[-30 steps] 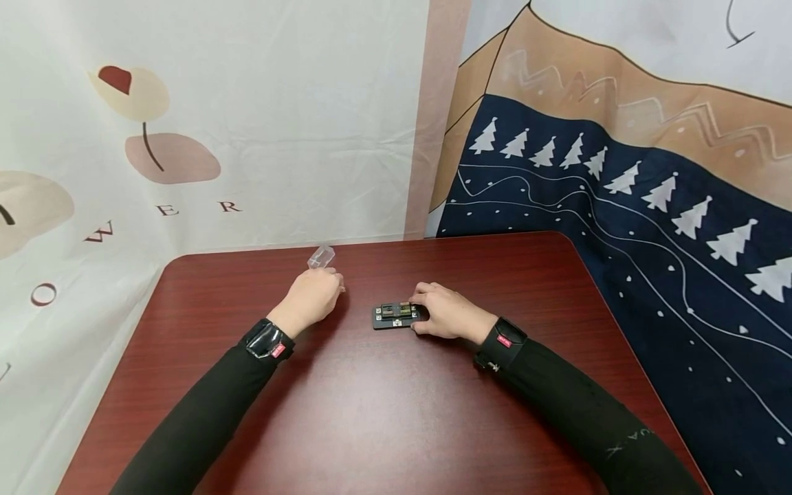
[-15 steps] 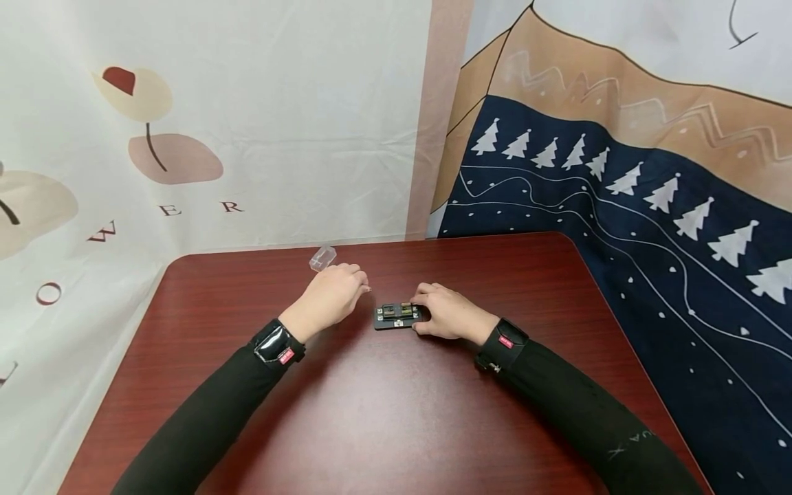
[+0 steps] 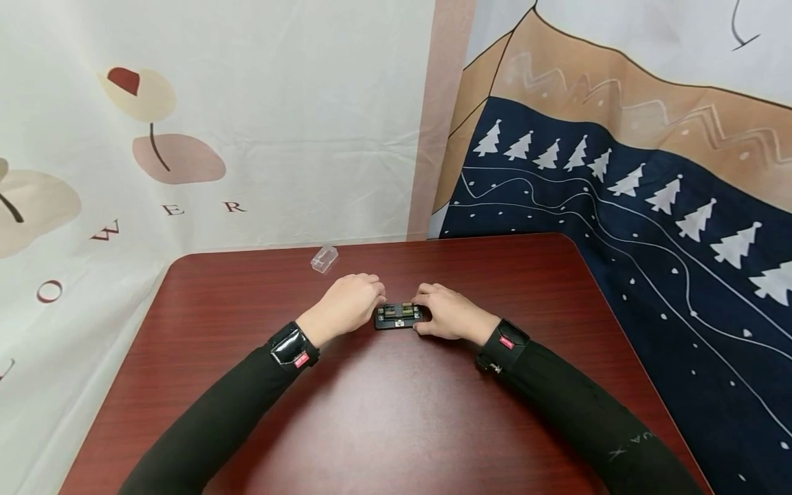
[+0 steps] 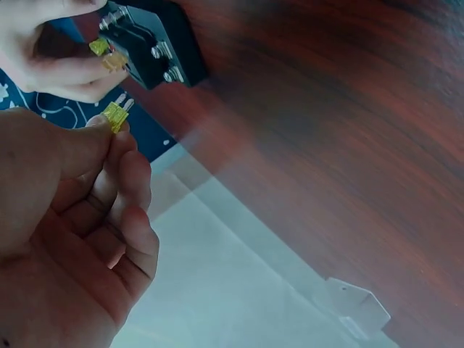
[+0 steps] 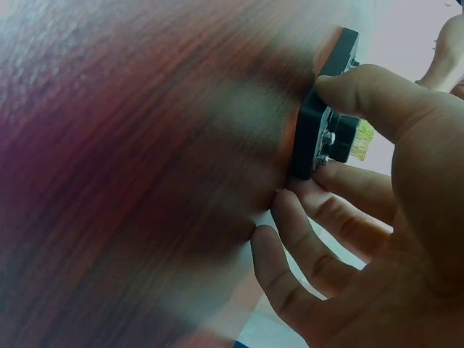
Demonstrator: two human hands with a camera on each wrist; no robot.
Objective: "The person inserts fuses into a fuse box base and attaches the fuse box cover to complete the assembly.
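Observation:
A black fuse block [image 3: 396, 324] lies on the table, with metal screw terminals along its base. My right hand [image 3: 454, 313] grips it by its right end; in the right wrist view the thumb presses one long edge and the index finger is at the opposite edge. Between thumb and index finger my left hand [image 4: 80, 206] pinches a yellow blade fuse [image 4: 116, 116], two metal prongs pointing toward the block. In the left wrist view, a gap separates the prongs from the block. A yellow-green fuse [image 4: 98, 47] and a tan one [image 4: 114, 61] sit in the block near the right-hand fingers.
A clear plastic cover [image 3: 324, 259] lies at the back edge of the reddish-brown table [image 3: 371, 412], behind my left hand. Printed cloths, one pale [image 3: 322, 137] and one navy and tan [image 3: 557, 179], hang directly behind and to the right of the table.
My left hand has moved right and toward me, away from the clear cover to the left end of the fuse block. The right hand has kept its grip on the block.

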